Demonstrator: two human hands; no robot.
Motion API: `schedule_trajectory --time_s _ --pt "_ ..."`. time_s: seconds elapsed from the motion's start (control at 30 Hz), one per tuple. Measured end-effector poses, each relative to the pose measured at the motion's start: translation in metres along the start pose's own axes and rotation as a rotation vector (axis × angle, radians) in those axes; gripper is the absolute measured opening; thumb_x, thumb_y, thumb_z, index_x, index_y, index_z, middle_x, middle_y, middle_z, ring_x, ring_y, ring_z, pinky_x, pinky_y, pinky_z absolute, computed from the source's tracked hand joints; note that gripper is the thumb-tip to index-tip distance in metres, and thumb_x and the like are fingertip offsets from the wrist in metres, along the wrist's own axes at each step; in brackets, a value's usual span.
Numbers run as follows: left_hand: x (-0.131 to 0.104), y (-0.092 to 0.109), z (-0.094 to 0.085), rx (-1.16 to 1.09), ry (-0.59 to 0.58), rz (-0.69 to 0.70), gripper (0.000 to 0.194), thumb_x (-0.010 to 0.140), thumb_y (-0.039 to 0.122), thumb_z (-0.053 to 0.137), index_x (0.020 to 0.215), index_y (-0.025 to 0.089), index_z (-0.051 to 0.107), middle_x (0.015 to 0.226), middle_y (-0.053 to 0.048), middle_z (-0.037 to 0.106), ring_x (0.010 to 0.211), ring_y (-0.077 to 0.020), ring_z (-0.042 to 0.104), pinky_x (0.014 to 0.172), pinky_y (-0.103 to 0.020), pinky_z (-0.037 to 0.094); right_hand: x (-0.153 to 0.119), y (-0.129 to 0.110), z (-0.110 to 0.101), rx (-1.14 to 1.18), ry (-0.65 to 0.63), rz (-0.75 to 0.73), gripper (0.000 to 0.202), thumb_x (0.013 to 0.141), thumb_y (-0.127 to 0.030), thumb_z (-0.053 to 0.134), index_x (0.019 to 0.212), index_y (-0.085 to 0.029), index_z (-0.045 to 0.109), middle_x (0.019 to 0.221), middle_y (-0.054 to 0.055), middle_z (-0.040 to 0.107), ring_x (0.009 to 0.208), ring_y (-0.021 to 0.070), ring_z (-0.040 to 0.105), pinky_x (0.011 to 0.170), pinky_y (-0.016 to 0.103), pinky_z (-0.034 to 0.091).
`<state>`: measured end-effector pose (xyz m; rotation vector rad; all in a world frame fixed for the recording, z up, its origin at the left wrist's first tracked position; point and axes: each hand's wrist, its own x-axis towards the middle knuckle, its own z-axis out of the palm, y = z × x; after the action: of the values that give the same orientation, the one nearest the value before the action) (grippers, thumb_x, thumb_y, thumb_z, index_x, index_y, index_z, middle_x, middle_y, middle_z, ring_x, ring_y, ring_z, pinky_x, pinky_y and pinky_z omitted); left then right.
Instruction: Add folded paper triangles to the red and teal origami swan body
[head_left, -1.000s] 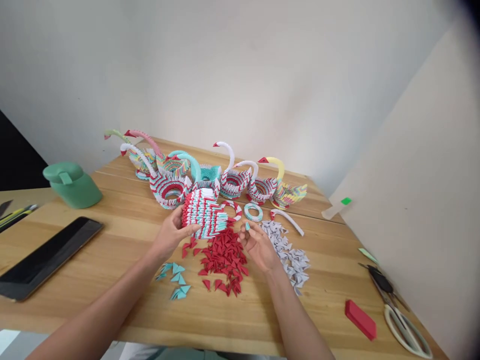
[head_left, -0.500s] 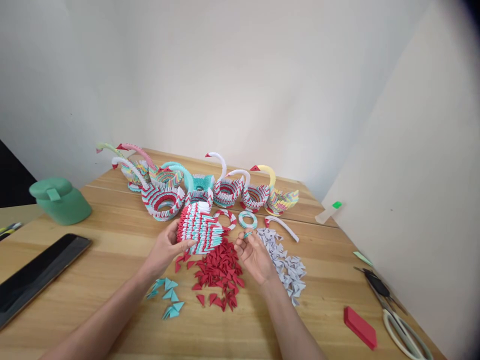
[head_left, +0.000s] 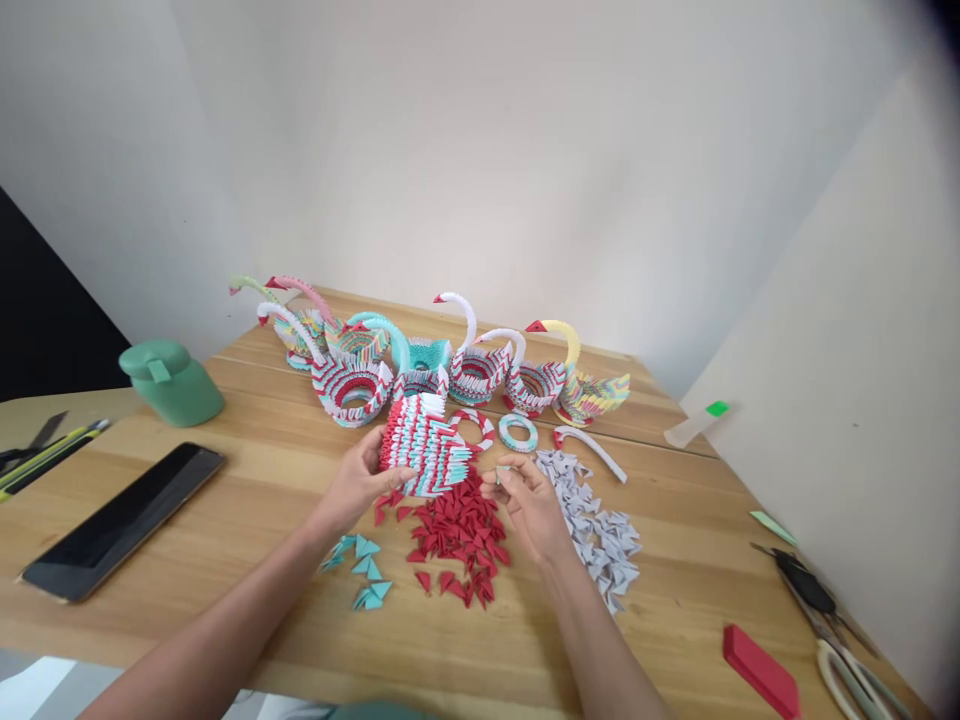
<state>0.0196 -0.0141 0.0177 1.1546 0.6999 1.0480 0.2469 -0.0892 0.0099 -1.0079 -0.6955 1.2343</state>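
Note:
My left hand [head_left: 365,482] is closed on the side of a folded-paper swan body [head_left: 426,445], built from red, white and teal pieces and tilted with its spiky edge to the right. To its right, my right hand [head_left: 529,500] pinches a small paper piece [head_left: 501,474] between thumb and fingertips; it looks teal, though the fingers partly cover it. The two hands are apart. Below them lie a heap of red paper triangles [head_left: 461,530], a few teal triangles [head_left: 369,568] and a spread of pale grey triangles [head_left: 600,530].
Several finished paper swans [head_left: 352,385] stand along the back. Nearer lie a red-white ring [head_left: 486,432], a teal-white ring [head_left: 518,446] and a white swan neck [head_left: 600,455]. A phone [head_left: 124,520] and green container [head_left: 176,390] sit left; scissors [head_left: 844,660] and a red block [head_left: 761,670] right.
The whole scene has shifted right in view as the camera turned left. My right hand has turned slightly, its fingers closer together around the small piece. My left hand keeps its hold.

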Motion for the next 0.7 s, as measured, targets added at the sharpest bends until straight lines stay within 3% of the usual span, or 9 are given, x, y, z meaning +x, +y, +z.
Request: schedule_trajectory --time_s 0.13,0.33,0.5,0.7 --pt "0.000 -0.001 0.001 -0.018 -0.015 0.014 0.058 0.061 0.027 0.084 0.111 0.014 0.057 0.106 -0.008 0.071 0.095 -0.0224 0.066 0.083 -0.032 0.053 -0.001 0.003 0.000 -0.068 -0.020 0.014 0.032 0.061 -0.039 0.087 0.081 -0.020 0.069 0.073 0.004 0.076 0.063 0.0171 0.070 0.066 0.031 0.057" --pt "-0.002 -0.005 0.001 -0.018 -0.059 -0.005 0.058 0.063 0.026 0.084 0.113 0.014 0.056 0.105 -0.009 0.071 0.092 -0.0221 0.068 0.083 -0.031 0.053 -0.003 0.007 0.000 -0.112 -0.008 -0.034 0.033 0.060 -0.041 0.087 0.078 -0.019 0.070 0.060 0.001 0.069 0.052 0.0127 0.060 0.051 0.024 0.047" --pt "-0.004 -0.007 0.004 -0.002 -0.095 -0.005 0.056 0.062 0.025 0.084 0.110 0.014 0.057 0.098 -0.007 0.072 0.088 -0.0203 0.067 0.077 -0.028 0.053 -0.004 0.012 0.002 0.007 -0.062 0.005 0.034 0.061 -0.043 0.087 0.075 -0.019 0.068 0.053 -0.003 0.060 0.046 0.0085 0.049 0.044 0.020 0.036" --pt "-0.007 -0.002 0.011 0.009 -0.129 -0.021 0.049 0.062 0.024 0.083 0.103 0.016 0.057 0.080 0.000 0.068 0.070 -0.0147 0.064 0.062 -0.022 0.051 -0.006 0.018 0.005 0.141 -0.116 0.098 0.034 0.061 -0.044 0.087 0.074 -0.020 0.067 0.052 -0.004 0.054 0.049 0.0087 0.044 0.046 0.021 0.035"
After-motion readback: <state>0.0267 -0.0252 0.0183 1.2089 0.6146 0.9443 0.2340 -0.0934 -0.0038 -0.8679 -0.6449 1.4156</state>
